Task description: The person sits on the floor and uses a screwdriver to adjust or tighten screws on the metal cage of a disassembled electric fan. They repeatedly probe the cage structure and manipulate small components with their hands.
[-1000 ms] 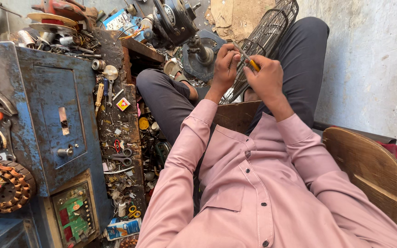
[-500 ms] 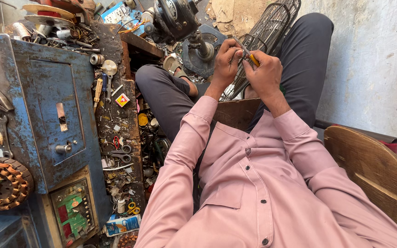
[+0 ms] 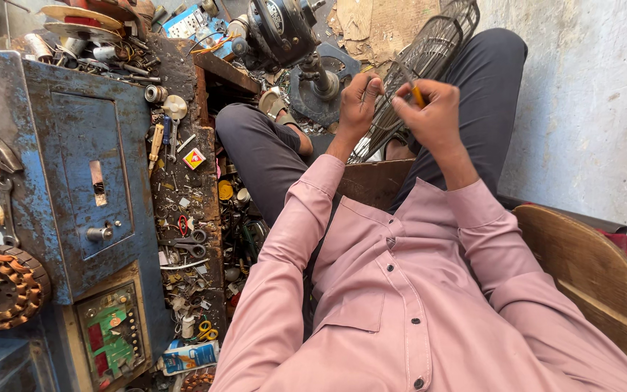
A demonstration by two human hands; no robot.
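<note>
A dark wire fan guard (image 3: 429, 65) leans across my lap between my knees. My left hand (image 3: 358, 101) grips the wires of the guard near its lower edge. My right hand (image 3: 429, 116) is closed around a small tool with a yellow-orange handle (image 3: 418, 94), its tip held against the guard. Behind the guard stands the fan motor on its round base (image 3: 284, 29). My pink sleeves and dark trousers fill the middle of the view.
A rusty blue metal cabinet (image 3: 74, 160) stands at the left with a copper-wound stator (image 3: 1, 287) beside it. A cluttered ledge (image 3: 186, 218) holds scissors, screws and small parts. A wooden seat back (image 3: 582, 268) is at the right, next to a grey wall (image 3: 589, 109).
Both hands stay on the guard and have shifted slightly upward in view as the head camera moved. The grip on the tool is unchanged.
</note>
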